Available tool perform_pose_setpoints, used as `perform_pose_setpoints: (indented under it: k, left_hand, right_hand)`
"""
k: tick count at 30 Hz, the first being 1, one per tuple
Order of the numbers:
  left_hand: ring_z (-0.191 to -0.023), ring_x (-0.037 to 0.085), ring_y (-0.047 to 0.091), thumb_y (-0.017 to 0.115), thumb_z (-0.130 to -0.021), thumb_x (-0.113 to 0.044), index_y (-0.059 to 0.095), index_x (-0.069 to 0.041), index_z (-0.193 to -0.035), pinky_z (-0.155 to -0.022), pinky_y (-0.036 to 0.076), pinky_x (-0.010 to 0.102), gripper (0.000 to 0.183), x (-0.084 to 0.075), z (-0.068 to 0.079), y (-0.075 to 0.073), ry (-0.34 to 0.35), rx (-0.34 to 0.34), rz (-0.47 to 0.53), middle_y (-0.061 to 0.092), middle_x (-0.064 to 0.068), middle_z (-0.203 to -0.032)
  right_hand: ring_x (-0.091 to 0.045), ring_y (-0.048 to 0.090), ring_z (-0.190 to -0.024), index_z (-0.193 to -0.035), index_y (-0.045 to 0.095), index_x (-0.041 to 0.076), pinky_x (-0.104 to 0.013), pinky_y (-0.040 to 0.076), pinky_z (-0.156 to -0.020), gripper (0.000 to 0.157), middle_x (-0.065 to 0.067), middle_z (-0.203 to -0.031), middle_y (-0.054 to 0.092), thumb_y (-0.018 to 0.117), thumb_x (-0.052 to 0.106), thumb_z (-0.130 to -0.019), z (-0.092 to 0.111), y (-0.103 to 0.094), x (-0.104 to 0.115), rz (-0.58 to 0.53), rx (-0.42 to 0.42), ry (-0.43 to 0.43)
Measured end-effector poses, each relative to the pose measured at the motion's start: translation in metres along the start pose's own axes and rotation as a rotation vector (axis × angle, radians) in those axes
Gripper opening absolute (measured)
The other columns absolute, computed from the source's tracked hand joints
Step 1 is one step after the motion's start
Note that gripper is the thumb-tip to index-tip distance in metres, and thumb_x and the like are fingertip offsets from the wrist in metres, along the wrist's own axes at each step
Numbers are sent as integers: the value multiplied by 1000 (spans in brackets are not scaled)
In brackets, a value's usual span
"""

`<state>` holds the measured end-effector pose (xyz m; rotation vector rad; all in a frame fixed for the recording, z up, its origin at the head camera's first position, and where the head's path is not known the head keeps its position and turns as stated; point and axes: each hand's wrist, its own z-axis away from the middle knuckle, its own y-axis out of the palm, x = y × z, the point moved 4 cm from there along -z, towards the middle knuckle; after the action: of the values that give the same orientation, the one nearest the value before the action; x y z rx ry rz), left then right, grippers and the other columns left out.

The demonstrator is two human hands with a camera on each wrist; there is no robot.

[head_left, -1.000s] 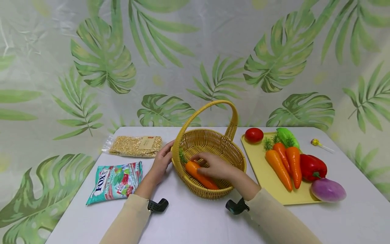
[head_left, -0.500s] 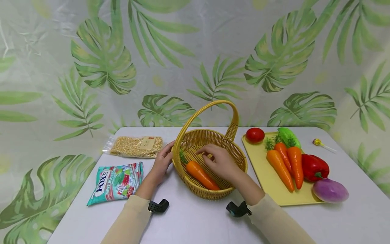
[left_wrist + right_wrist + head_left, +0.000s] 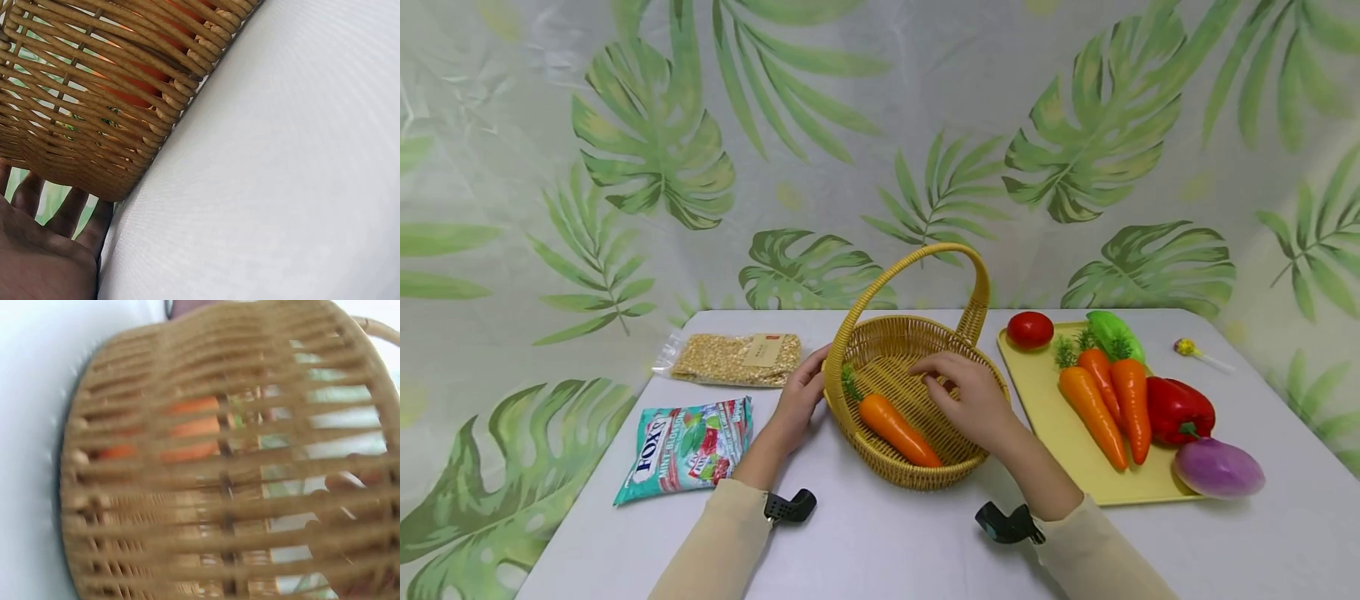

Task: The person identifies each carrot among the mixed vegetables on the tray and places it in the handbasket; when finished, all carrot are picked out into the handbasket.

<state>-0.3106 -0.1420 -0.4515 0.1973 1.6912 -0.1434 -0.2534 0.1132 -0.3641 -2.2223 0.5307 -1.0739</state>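
A yellow wicker basket (image 3: pixel 887 337) with a tall handle stands mid-table, an orange carrot (image 3: pixel 897 429) with a green top lying inside it. My left hand (image 3: pixel 797 404) touches the basket's left outer side; in the left wrist view, the fingers of this hand (image 3: pixel 47 256) reach straight against the weave. Over the basket's right half hovers my right hand (image 3: pixel 972 398), fingers loosely bent and holding nothing, apart from the carrot. The right wrist view is blurred; the basket weave (image 3: pixel 187 525) fills it and partly hides the hand (image 3: pixel 350 531).
On the right, a yellow tray (image 3: pixel 1037 400) bears several carrots (image 3: pixel 1092 417), a tomato (image 3: pixel 1030 331), a green vegetable (image 3: pixel 1114 335), a red bell pepper (image 3: pixel 1180 410) and a purple eggplant (image 3: pixel 1219 468). A lollipop (image 3: pixel 1187 348) lies beyond. A grain bag (image 3: pixel 730 358) and candy bag (image 3: pixel 688 446) lie left.
My right hand has let go of the carrot, which stays in the basket, and has lifted and moved right. The left hand keeps its place at the basket's side.
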Motion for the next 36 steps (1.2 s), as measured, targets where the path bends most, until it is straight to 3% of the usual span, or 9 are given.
perform_pose_setpoints:
  k: [9, 17, 27, 36]
  left_hand:
    - [-138, 12, 45, 49, -104, -18, 47, -20, -149, -111, 41, 31, 45, 2, -1, 0, 3, 3, 4, 45, -2, -155]
    - [-139, 13, 45, 48, -104, -18, 48, -20, -149, -115, 38, 37, 45, 1, 2, 0, 11, 4, 5, 45, -2, -155]
    - [-139, 13, 44, 48, -104, -18, 47, -19, -149, -116, 37, 42, 46, -1, 3, 0, 4, 8, -10, 45, -1, -155]
    - [-136, 8, 46, 49, -103, -21, 47, -20, -149, -110, 42, 30, 46, 0, 1, -1, 17, 18, -11, 45, -1, -155]
  right_hand:
    - [-13, 65, -94, -110, 73, 16, -28, 58, -79, 19, -1, -110, 73, 61, 8, -97, 0, -22, -13, 0, -23, 56]
    - [-16, 64, -95, -112, 73, 14, -26, 57, -78, 21, -4, -110, 73, 60, 7, -97, 0, -42, -20, 11, -47, 84]
    - [-21, 68, -90, -113, 72, 10, -34, 59, -76, 22, -8, -107, 73, 57, 8, -98, 3, -69, -41, 87, -113, 114]
    - [-28, 65, -103, -120, 68, 10, -48, 55, -88, 23, -11, -122, 69, 56, 15, -101, 9, -96, -62, 120, -85, 251]
